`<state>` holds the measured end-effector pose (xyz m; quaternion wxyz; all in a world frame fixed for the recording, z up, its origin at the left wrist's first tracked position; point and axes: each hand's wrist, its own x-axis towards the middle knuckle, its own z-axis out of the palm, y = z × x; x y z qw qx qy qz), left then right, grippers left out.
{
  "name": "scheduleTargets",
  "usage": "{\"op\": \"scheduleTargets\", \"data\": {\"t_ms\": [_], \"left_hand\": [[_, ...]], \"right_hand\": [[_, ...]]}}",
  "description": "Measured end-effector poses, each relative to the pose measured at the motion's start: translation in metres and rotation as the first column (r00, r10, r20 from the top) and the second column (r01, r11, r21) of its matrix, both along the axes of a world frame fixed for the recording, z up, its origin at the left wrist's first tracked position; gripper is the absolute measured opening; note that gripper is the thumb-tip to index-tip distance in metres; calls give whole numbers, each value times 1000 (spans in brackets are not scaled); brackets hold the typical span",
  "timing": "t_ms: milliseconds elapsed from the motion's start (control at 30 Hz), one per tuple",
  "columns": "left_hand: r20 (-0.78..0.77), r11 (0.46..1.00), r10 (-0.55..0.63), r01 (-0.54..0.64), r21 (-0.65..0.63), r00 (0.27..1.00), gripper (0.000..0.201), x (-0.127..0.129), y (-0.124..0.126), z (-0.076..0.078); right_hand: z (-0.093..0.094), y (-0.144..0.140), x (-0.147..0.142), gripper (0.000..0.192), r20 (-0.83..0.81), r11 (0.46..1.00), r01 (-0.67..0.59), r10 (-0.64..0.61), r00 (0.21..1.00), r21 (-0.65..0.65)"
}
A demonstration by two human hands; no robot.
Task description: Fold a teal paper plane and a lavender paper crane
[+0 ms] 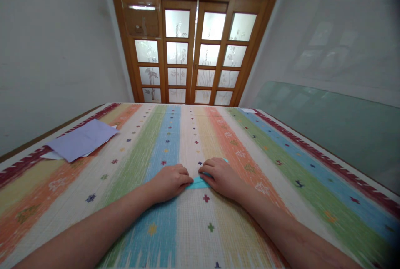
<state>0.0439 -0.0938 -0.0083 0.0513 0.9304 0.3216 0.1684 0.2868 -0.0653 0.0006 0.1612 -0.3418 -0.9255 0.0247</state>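
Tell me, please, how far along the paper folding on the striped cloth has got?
Done: the turquoise paper already looks small and creased, lying flat on the striped cloth. In hand: the left hand and right hand both press on it, mostly covering it. Left: its shape is too hidden to judge, and the stack of sheets at the far left lies untouched.

Most of the teal paper (198, 183) under both hands' fingers (208, 170)
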Motion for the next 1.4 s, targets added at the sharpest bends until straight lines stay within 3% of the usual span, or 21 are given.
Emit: {"op": "scheduleTargets", "data": {"t_ms": [267,467,767,1033,1400], "left_hand": [[-29,983,-168,169,65,985,29,0,2,3],[-67,976,-202,207,70,977,26,3,-1,10],[-186,994,-104,98,-41,977,27,-3,-9,34],[-231,994,1,-26,-108,973,32,-15,-9,39],[-343,991,40,-80,-105,938,26,-23,-19,49]], "right_hand": [[-13,7,1,33,-87,994,-43,34,996,-105],[-21,13,6,45,44,975,60,-51,998,-213],[-22,12,5,52,134,973,83,-55,989,-216],[-21,13,6,52,153,972,84,-51,987,-218],[-22,12,6,52,130,976,78,-51,990,-205]]}}
